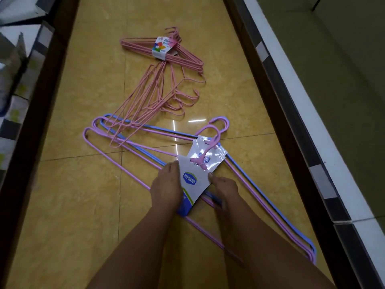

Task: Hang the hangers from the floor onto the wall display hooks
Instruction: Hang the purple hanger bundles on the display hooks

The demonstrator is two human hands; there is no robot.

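A bundle of purple and blue hangers (pixel 133 142) lies on the yellow tiled floor, wrapped in a white and blue paper label (pixel 192 180). My left hand (pixel 165 187) holds the label's left edge with its fingers curled round it. My right hand (pixel 224 187) grips the label's right edge and the hanger wires beneath. Beyond them lie several loose pink wire hangers (pixel 150 99). A second pink bundle with a colourful label (pixel 164 47) lies farther away.
Dark shelf bases border the aisle: one on the left (pixel 31 122), one on the right (pixel 277 101) with a white shelf edge (pixel 308 113). Boxed goods (pixel 14 84) sit on the left shelving. No wall hooks are in view.
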